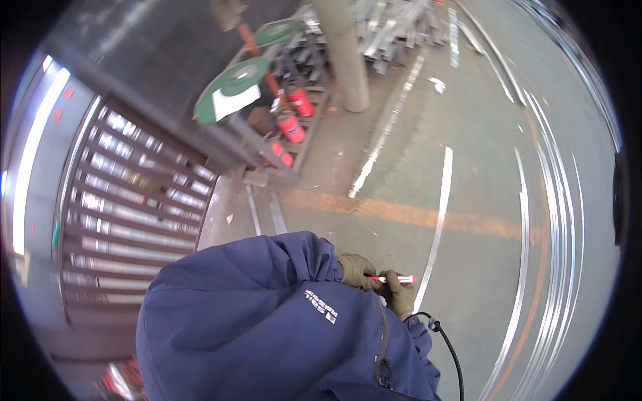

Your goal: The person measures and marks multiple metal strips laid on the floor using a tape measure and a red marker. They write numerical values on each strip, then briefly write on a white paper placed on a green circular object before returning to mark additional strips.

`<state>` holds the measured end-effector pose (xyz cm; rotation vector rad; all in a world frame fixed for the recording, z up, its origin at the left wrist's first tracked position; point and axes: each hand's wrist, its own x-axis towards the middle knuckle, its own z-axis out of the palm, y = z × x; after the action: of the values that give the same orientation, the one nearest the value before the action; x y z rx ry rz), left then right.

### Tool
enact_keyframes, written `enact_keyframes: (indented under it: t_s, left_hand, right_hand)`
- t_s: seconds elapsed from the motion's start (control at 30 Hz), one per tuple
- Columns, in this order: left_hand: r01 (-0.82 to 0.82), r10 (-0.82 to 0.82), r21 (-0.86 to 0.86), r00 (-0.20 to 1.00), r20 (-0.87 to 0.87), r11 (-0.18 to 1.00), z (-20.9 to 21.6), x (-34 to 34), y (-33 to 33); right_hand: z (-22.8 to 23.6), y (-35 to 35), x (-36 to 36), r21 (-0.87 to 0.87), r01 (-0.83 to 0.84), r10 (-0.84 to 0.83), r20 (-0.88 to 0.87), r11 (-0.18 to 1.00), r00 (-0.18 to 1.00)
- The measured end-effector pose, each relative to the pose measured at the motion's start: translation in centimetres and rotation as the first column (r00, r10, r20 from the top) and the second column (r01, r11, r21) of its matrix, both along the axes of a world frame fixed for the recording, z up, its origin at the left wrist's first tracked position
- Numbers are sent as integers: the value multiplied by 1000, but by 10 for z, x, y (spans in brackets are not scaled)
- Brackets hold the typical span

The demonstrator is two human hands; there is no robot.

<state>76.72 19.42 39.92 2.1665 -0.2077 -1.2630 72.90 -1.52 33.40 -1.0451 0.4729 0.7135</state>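
Observation:
A white marker with red ends (406, 279) lies crosswise between my two hands, in front of my body. My left hand (356, 271), in an olive-green work glove, has its fingers closed at the marker's left end. On the right half of the marker, the bent fingers of my right hand (401, 297), gloved alike, close around it. Some fingertips are hidden where the gloves meet. Navy jacket sleeves cover both arms, and a black cord (449, 344) hangs beside the right sleeve.
Long pale metal strips (441, 194) lie on the green floor ahead and at right. A slatted brown rack (134, 207) stands at left. Red canisters (292, 127) sit on a low shelf by a concrete column (343, 57), with metal profiles (394, 33) piled behind.

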Motion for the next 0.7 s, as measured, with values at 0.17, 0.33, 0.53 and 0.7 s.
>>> enact_keyframes:
  t_s: [0.17,0.33,0.53,0.7]
  left_hand:
    - [-230,230,-38,973,-3,972,-13,-30,28]
    - [-317,319,-68,948,22,946,2,-19,63]
    - [-366,392,-183,910,134,912,-28,12,152]
    - [-424,474,-288,871,130,858,-11,32,248]
  right_hand:
    - [-4,23,18,-32,-241,241,5,970,970]
    - [4,60,52,-123,-284,291,48,951,955]
    - [26,154,108,-278,-326,379,167,904,910]
    - [57,252,141,-352,-331,419,214,876,882]
